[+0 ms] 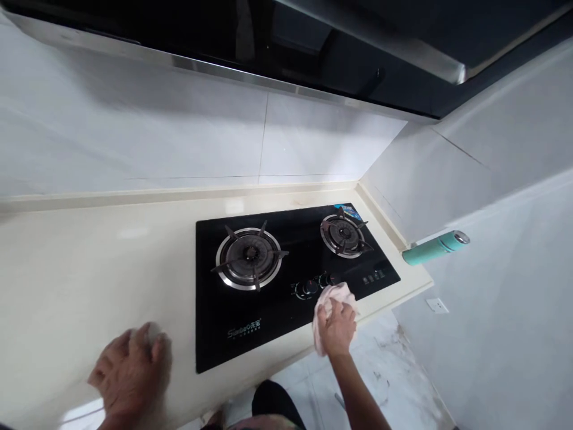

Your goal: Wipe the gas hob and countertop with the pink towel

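Observation:
My right hand is closed over a pale pink cloth, pressing it at the front edge of the black glass gas cooktop, just below the control knobs. Some of the cloth hangs out to the left of the fingers. On the cream countertop, left of the cooktop, my left hand rests palm down with its fingers apart and slightly bent. Its fingertips are a little blurred, and nothing shows in it. The cooktop carries a left burner and a right burner, both with metal pan supports.
A dark range hood overhangs the counter. At the counter's right end stands a green cylindrical flask, close to the wall. A wall socket sits lower right. The marbled floor shows below the front edge.

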### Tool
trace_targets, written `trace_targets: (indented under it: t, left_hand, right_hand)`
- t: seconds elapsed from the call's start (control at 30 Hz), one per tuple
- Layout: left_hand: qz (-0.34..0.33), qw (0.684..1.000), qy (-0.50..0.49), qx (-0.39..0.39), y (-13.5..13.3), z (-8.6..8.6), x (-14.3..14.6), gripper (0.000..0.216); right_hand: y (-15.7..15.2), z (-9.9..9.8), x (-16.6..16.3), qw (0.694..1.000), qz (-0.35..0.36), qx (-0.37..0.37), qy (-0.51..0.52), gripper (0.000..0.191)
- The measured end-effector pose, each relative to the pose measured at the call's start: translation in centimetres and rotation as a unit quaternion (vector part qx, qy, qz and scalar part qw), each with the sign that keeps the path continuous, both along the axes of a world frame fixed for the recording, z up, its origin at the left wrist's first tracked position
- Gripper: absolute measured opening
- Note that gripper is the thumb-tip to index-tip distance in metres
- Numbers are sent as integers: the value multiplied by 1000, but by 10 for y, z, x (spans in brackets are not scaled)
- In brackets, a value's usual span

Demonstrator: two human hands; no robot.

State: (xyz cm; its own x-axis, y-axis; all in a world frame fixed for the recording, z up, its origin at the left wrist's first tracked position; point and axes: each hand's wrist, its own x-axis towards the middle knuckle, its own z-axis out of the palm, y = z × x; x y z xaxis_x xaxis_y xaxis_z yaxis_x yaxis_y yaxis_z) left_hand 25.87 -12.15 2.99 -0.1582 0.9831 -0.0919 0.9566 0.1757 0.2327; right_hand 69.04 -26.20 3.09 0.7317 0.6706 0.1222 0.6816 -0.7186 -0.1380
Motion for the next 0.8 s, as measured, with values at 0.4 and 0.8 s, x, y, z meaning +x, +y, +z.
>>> trace_targets:
  t: [0.4,0.8]
  left_hand:
    - [-35,998,-25,47,-9,5,1,57]
    - [-15,1000,-1,21,-8,4,3,52]
  right_hand:
    - [8,17,-194,867,263,128,403,36]
    - [122,124,72,929,89,287,215,72]
